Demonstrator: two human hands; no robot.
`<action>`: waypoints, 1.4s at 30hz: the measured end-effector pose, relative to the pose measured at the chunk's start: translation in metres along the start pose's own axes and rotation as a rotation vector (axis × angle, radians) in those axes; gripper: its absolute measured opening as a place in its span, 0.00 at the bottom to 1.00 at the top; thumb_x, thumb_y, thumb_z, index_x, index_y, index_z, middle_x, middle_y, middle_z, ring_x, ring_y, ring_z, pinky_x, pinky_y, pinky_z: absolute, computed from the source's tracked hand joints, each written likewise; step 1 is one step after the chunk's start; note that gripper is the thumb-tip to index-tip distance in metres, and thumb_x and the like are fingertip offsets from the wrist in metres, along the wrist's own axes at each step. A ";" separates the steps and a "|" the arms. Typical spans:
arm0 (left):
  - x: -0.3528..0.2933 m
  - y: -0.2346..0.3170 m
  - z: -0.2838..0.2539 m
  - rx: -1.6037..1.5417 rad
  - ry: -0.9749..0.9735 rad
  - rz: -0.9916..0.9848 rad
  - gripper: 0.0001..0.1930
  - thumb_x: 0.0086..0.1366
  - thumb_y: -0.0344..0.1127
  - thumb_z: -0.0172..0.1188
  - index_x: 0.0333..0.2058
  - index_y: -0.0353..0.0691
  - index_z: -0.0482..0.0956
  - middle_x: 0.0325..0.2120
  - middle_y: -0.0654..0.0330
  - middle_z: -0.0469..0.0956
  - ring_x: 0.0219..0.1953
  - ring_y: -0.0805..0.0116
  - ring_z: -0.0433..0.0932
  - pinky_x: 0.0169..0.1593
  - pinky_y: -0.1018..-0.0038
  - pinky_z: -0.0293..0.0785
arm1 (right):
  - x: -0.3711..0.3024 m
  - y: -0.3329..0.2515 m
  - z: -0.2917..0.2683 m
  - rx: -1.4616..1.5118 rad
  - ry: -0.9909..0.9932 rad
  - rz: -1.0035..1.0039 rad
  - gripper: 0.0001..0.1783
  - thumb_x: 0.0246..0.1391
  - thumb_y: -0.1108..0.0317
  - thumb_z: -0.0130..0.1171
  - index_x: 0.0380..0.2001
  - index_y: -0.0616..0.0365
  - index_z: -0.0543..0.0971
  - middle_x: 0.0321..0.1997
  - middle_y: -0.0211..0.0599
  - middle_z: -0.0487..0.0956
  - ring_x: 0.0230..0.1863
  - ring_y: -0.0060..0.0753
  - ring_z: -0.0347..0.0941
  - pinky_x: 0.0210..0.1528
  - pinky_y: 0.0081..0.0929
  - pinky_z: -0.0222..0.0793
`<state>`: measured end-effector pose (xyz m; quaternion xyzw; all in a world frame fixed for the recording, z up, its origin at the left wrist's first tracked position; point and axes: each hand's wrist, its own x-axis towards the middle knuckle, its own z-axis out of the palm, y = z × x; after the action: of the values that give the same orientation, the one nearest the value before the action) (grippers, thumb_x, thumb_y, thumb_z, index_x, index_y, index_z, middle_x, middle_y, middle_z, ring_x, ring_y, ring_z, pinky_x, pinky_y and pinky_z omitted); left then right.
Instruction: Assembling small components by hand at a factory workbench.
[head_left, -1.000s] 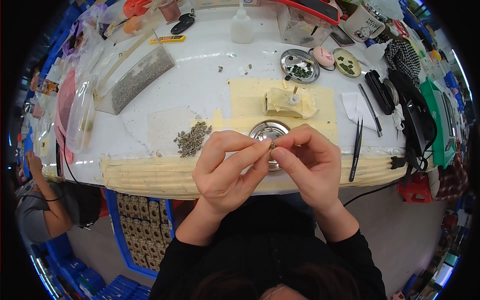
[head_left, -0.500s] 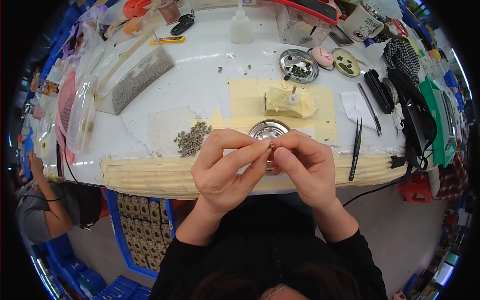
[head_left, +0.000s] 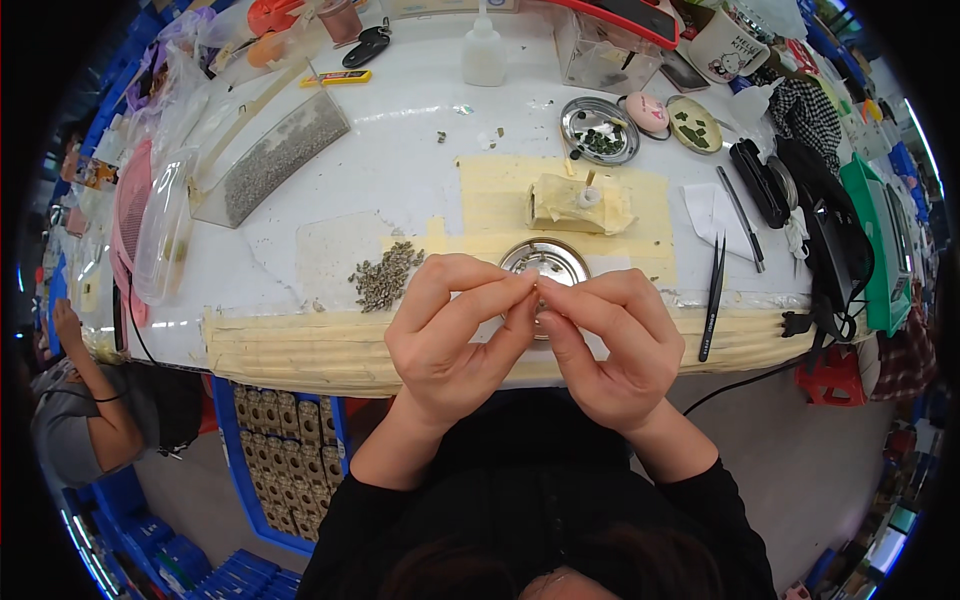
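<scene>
My left hand (head_left: 450, 335) and my right hand (head_left: 625, 345) meet fingertip to fingertip above the front of the table. Thumb and index finger of the left are drawn into a pinch. The right index tip presses against the left fingertips, its thumb bent in just below. What sits between them is tiny and almost wholly hidden by the fingers. Right behind the fingertips is a round shiny metal dish (head_left: 570, 258) with small bits in it. A pile of small grey-green metal parts (head_left: 385, 277) lies beside my left hand.
A tape-wrapped block (head_left: 580, 205) with an upright peg stands behind the dish. Black tweezers (head_left: 713, 300) lie to the right. Farther back are a white squeeze bottle (head_left: 483, 58) and a metal tray of dark green pieces (head_left: 600, 132). A clear bin of grey granules (head_left: 280, 160) is at left.
A small metallic piece showed between the fingertips before and is now covered. My right hand has turned slightly and shifted right, its thumb now below the index tip.
</scene>
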<state>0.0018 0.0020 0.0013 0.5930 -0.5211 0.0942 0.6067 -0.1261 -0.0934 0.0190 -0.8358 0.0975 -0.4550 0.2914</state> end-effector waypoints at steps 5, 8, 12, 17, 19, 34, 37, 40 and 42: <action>-0.002 0.000 -0.001 -0.033 0.004 -0.001 0.15 0.48 0.18 0.71 0.37 0.36 0.86 0.30 0.60 0.80 0.30 0.66 0.78 0.32 0.75 0.73 | -0.007 0.001 0.002 0.427 -0.041 0.400 0.11 0.53 0.78 0.67 0.42 0.63 0.84 0.34 0.34 0.79 0.33 0.20 0.75 0.34 0.17 0.71; -0.001 -0.001 -0.001 -0.020 -0.010 0.035 0.15 0.47 0.18 0.71 0.37 0.36 0.86 0.30 0.60 0.80 0.31 0.66 0.78 0.32 0.74 0.73 | -0.007 0.002 0.001 0.716 -0.078 0.617 0.09 0.58 0.76 0.64 0.42 0.65 0.82 0.35 0.33 0.79 0.34 0.18 0.75 0.36 0.16 0.71; -0.001 0.002 -0.001 -0.038 -0.037 0.030 0.16 0.46 0.18 0.71 0.37 0.36 0.86 0.30 0.60 0.79 0.31 0.67 0.78 0.32 0.74 0.73 | -0.008 0.007 -0.001 1.090 -0.112 0.808 0.07 0.60 0.75 0.63 0.40 0.67 0.80 0.35 0.32 0.80 0.35 0.17 0.76 0.38 0.16 0.72; -0.001 0.000 0.001 -0.015 -0.034 0.058 0.15 0.46 0.18 0.71 0.36 0.35 0.86 0.29 0.60 0.79 0.30 0.67 0.78 0.32 0.75 0.73 | -0.006 0.004 0.001 0.786 -0.020 0.668 0.08 0.55 0.76 0.67 0.38 0.64 0.81 0.34 0.32 0.80 0.33 0.17 0.75 0.35 0.18 0.72; 0.000 0.000 0.001 -0.004 -0.031 0.044 0.15 0.47 0.18 0.71 0.36 0.35 0.86 0.29 0.60 0.79 0.30 0.67 0.78 0.32 0.75 0.73 | -0.006 0.005 0.001 0.467 0.021 0.410 0.10 0.51 0.77 0.69 0.38 0.63 0.83 0.33 0.33 0.80 0.31 0.19 0.75 0.33 0.18 0.72; -0.001 0.000 0.001 -0.027 -0.028 0.075 0.15 0.46 0.18 0.71 0.36 0.35 0.86 0.29 0.60 0.79 0.30 0.66 0.78 0.32 0.74 0.72 | -0.008 0.002 0.000 0.839 -0.072 0.691 0.06 0.59 0.75 0.64 0.39 0.66 0.82 0.35 0.32 0.79 0.34 0.17 0.75 0.36 0.17 0.72; 0.000 -0.001 0.002 -0.028 -0.037 0.100 0.16 0.46 0.18 0.71 0.36 0.35 0.86 0.29 0.60 0.79 0.30 0.66 0.78 0.32 0.74 0.72 | -0.006 0.003 0.000 0.989 -0.048 0.784 0.05 0.58 0.75 0.65 0.37 0.65 0.81 0.33 0.31 0.79 0.34 0.18 0.75 0.35 0.17 0.71; -0.001 -0.002 0.002 -0.012 -0.037 0.094 0.15 0.46 0.18 0.71 0.36 0.35 0.86 0.29 0.60 0.79 0.30 0.66 0.77 0.32 0.74 0.72 | -0.006 0.004 0.000 0.786 0.009 0.640 0.06 0.54 0.76 0.68 0.35 0.64 0.82 0.31 0.31 0.78 0.32 0.19 0.74 0.32 0.18 0.70; -0.001 -0.001 0.002 0.007 -0.036 0.078 0.15 0.46 0.17 0.71 0.36 0.35 0.86 0.29 0.60 0.79 0.29 0.67 0.77 0.32 0.74 0.72 | -0.007 0.007 -0.001 0.353 0.045 0.305 0.08 0.51 0.77 0.70 0.36 0.63 0.83 0.29 0.31 0.78 0.30 0.21 0.74 0.31 0.19 0.70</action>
<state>0.0011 0.0001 -0.0006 0.5760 -0.5543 0.1090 0.5908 -0.1299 -0.0961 0.0106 -0.7370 0.1478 -0.4344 0.4962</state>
